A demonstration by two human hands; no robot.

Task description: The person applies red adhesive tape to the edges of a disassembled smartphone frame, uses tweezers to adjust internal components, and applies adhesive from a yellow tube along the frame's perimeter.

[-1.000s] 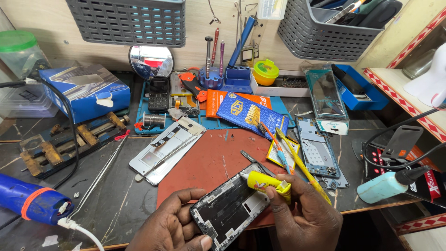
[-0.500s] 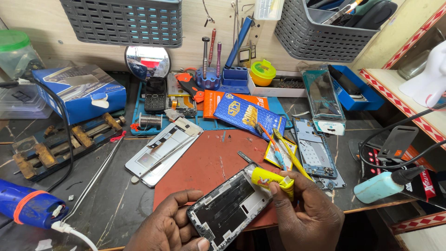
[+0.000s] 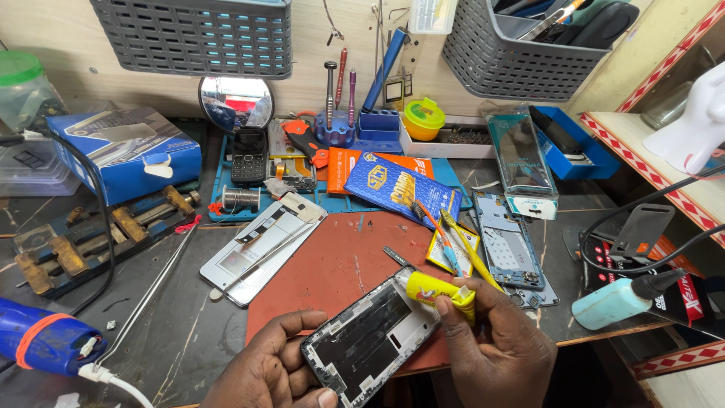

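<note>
My left hand (image 3: 268, 366) holds an opened phone frame (image 3: 370, 340) by its lower left corner, tilted above the red work mat (image 3: 332, 264). My right hand (image 3: 495, 347) grips a small yellow glue tube (image 3: 438, 290), its nozzle end lying against the frame's upper right edge. The frame's inside shows dark and white panels. A toothbrush with an orange handle (image 3: 434, 227) and a yellow stick (image 3: 468, 245) lie just beyond my right hand.
A silver phone back panel (image 3: 260, 245) lies left of the mat, a phone board frame (image 3: 510, 245) to the right. A blue packet (image 3: 400, 185), a keypad phone (image 3: 249, 155), a blue box (image 3: 121, 151), a teal squeeze bottle (image 3: 615, 302) and a blue tool (image 3: 41, 340) surround it.
The phone frame and both hands have shifted slightly; the glue tube stays at the frame's upper edge. The view has tilted a little.
</note>
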